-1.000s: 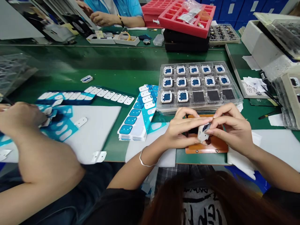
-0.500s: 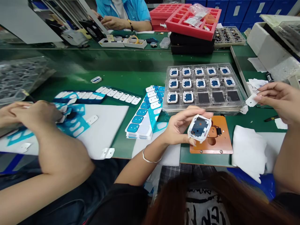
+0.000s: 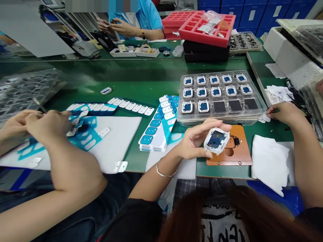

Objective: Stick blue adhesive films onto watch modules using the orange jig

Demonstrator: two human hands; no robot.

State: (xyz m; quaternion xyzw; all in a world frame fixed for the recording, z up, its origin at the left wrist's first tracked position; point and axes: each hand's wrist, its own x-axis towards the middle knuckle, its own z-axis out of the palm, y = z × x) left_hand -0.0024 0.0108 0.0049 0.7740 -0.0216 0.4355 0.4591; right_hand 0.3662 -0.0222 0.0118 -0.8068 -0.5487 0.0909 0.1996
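Green bench (image 3: 133, 79). On it, a clear tray (image 3: 242, 118) of white-and-blue parts (image 3: 216, 91). Nearer me, an orange plate (image 3: 243, 148). My left hand (image 3: 193, 140) clamps a white frame (image 3: 216, 140) by its edges, over the plate's left side. My right hand (image 3: 285, 112) touches small white tabs (image 3: 265, 118) beside the tray; pinched or not, I can't tell.

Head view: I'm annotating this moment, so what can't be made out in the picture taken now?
All in the head view:
Back of the white case: turned away from the camera.
Part of the orange plate: covered by the case and left hand.
Whether the right hand grips the white tabs: fingertips overlap them.
Whatever lies beneath the co-worker's hands at left: hidden by them.
Writing on the white card: too small, partly under crumpled paper.
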